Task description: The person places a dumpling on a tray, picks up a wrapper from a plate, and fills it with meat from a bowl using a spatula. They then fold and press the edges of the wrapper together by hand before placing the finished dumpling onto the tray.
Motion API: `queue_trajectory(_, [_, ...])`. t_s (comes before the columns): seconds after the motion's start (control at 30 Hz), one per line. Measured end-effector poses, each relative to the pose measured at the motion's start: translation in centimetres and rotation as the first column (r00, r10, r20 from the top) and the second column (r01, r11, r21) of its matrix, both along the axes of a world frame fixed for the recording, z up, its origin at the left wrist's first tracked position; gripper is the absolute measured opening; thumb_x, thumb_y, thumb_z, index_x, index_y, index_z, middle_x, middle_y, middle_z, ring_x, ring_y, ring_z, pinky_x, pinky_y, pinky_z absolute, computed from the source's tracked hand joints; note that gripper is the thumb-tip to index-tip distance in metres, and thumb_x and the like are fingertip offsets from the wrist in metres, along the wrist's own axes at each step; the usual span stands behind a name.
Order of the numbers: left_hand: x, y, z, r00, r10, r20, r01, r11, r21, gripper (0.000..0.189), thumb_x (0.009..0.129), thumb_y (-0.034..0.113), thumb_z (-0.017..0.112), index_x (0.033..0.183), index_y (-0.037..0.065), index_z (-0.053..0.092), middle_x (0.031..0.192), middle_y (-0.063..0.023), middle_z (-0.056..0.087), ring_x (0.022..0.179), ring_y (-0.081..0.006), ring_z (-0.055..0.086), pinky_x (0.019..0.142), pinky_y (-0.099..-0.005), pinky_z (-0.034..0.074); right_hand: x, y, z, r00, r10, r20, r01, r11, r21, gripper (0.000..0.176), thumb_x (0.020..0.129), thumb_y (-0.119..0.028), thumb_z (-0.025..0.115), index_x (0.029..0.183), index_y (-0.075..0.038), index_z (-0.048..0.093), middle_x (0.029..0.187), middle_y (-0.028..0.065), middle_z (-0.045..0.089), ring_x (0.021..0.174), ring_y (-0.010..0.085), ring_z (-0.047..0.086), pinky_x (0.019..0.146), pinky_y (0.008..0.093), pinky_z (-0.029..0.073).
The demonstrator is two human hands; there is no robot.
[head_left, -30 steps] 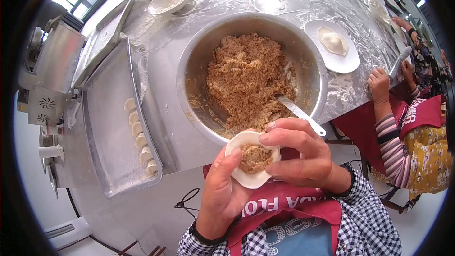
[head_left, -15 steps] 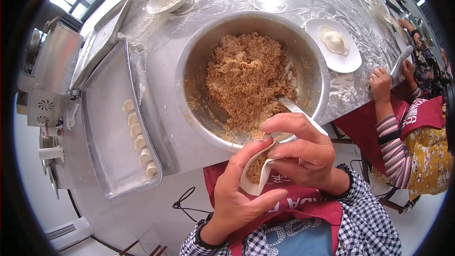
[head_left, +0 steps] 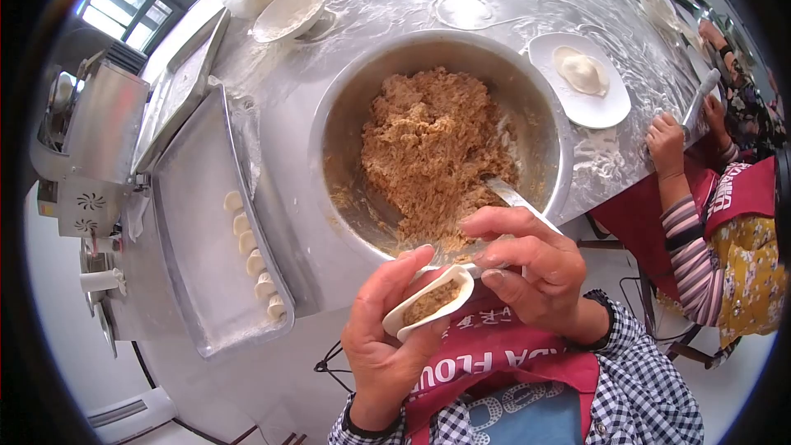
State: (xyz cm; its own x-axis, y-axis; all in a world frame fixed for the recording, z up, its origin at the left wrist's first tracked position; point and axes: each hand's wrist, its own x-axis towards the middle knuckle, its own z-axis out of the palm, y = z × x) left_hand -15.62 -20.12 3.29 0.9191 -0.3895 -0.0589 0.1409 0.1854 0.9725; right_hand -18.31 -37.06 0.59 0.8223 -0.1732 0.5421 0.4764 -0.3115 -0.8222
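Observation:
In my left hand (head_left: 383, 334) is a round dumpling wrapper (head_left: 398, 319) folded into a trough, with brown minced filling (head_left: 432, 302) along its middle. The fingers and thumb close on it from both sides, and its top is still parted. My right hand (head_left: 535, 268) is just to the right, fingers bent and apart, fingertips close to the wrapper's right end; I see nothing between them. Behind both hands stands a large metal bowl (head_left: 325, 156) heaped with the same filling (head_left: 437, 144). A flat metal utensil (head_left: 509, 195) leans in it, its handle running behind my right hand.
On the left, a metal tray (head_left: 198, 222) holds a row of several dumplings (head_left: 255, 263). A white plate (head_left: 606, 107) with a dough piece (head_left: 582, 72) is right of the bowl. A flour dish (head_left: 288, 15) stands at the back. At right, another person's hand (head_left: 666, 144) rests by the table.
My left hand has moved left and down with the filled wrapper, turning it from steep to nearly level. My right hand's fingers have come off the wrapper's edge. The camera view has shifted slightly.

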Motion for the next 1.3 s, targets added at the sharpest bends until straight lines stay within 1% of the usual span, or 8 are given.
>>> queue_trajectory(0.23, [0.2, 0.2, -1.5, 0.998, -0.036, 0.052, 0.034, 0.999, 0.032, 0.038, 0.073, 0.0, 0.069, 0.109, -0.002, 0.055, 0.118, -0.0187, 0.053, 0.108, -0.0239, 0.053, 0.091, -0.0329, 0.042, -0.2, 0.4, -0.1, 0.997, 0.073, -0.005, -0.072, 0.992, 0.103, 0.014, 0.075, -0.003, 0.065, 0.088, 0.002, 0.059, 0.103, 0.0191, 0.058, 0.087, 0.0241, 0.059, 0.073, 0.0309, 0.049])
queue_trajectory(0.3, [0.3, 0.1, -1.7, 0.991, -0.02, 0.133, 0.016, 0.999, 0.034, 0.031, 0.073, 0.001, 0.069, 0.102, -0.001, 0.06, 0.114, -0.0191, 0.055, 0.106, -0.0241, 0.054, 0.091, -0.0333, 0.041, -0.3, 0.4, 0.1, 0.995, 0.097, -0.025, -0.092, 0.983, 0.161, 0.016, 0.074, -0.002, 0.065, 0.089, 0.002, 0.059, 0.104, 0.0195, 0.058, 0.088, 0.0243, 0.059, 0.074, 0.0314, 0.049])
queue_trajectory(0.43, [-0.2, -0.3, -1.3, 0.998, 0.053, 0.046, -0.051, 0.998, -0.042, 0.029, 0.074, 0.001, 0.069, 0.101, 0.0, 0.06, 0.111, -0.0193, 0.057, 0.103, -0.0235, 0.056, 0.091, -0.033, 0.041, -0.5, 0.5, -0.3, 0.998, 0.027, -0.06, -0.017, 0.988, 0.154, 0.021, 0.073, -0.002, 0.066, 0.092, 0.002, 0.059, 0.105, 0.0196, 0.058, 0.089, 0.0247, 0.059, 0.075, 0.0316, 0.049])
queue_trajectory(0.5, [0.0, -0.3, -1.6, 0.989, 0.049, 0.141, -0.046, 0.999, -0.026, 0.026, 0.074, 0.0, 0.068, 0.099, 0.0, 0.06, 0.11, -0.0194, 0.057, 0.1, -0.0225, 0.057, 0.088, -0.0317, 0.043, -0.7, 0.3, -0.4, 0.995, 0.093, -0.025, -0.091, 0.993, 0.073, 0.026, 0.071, -0.001, 0.067, 0.096, 0.001, 0.059, 0.106, 0.0194, 0.057, 0.091, 0.0252, 0.059, 0.076, 0.0319, 0.048])
queue_trajectory(0.73, [-0.2, -0.7, -2.0, 0.992, 0.02, 0.122, -0.009, 0.996, -0.089, 0.028, 0.074, -0.003, 0.067, 0.1, 0.001, 0.058, 0.107, -0.0177, 0.059, 0.096, -0.0197, 0.058, 0.082, -0.0298, 0.048, -0.5, 0.9, -0.3, 0.996, 0.084, 0.013, -0.084, 0.994, 0.062, 0.032, 0.068, -0.001, 0.07, 0.097, 0.001, 0.059, 0.106, 0.0192, 0.057, 0.09, 0.0263, 0.059, 0.075, 0.0323, 0.049])
queue_trajectory(0.8, [-0.2, -0.8, -2.3, 0.979, 0.036, 0.201, -0.032, 0.999, -0.023, 0.031, 0.074, -0.003, 0.068, 0.103, 0.002, 0.056, 0.104, -0.0158, 0.06, 0.095, -0.0187, 0.058, 0.08, -0.0288, 0.049, -0.4, 1.0, -0.2, 0.997, 0.05, 0.053, -0.051, 0.998, 0.027, 0.031, 0.067, -0.002, 0.072, 0.096, 0.0, 0.059, 0.105, 0.0196, 0.057, 0.089, 0.0264, 0.059, 0.073, 0.0323, 0.049])
queue_trajectory(1.0, [-0.6, -1.0, -2.0, 0.978, 0.102, 0.182, -0.112, 0.993, 0.045, 0.036, 0.072, -0.001, 0.07, 0.105, 0.003, 0.055, 0.1, -0.0105, 0.062, 0.092, -0.0159, 0.059, 0.08, -0.0274, 0.049, -0.3, 1.3, -0.1, 0.995, -0.007, 0.103, 0.012, 0.999, -0.048, 0.03, 0.067, -0.003, 0.072, 0.093, -0.001, 0.059, 0.103, 0.0189, 0.058, 0.086, 0.0265, 0.06, 0.071, 0.0328, 0.05])
queue_trajectory(1.3, [-0.8, -1.2, -2.3, 0.971, 0.135, 0.197, -0.145, 0.989, 0.037, 0.037, 0.072, 0.001, 0.071, 0.106, 0.002, 0.055, 0.098, -0.009, 0.063, 0.09, -0.0146, 0.06, 0.08, -0.0266, 0.048, 0.2, 1.0, 0.5, 0.975, -0.025, 0.219, 0.081, 0.964, -0.253, 0.028, 0.063, -0.003, 0.069, 0.089, 0.001, 0.058, 0.102, 0.0183, 0.058, 0.086, 0.0295, 0.06, 0.07, 0.0332, 0.05])
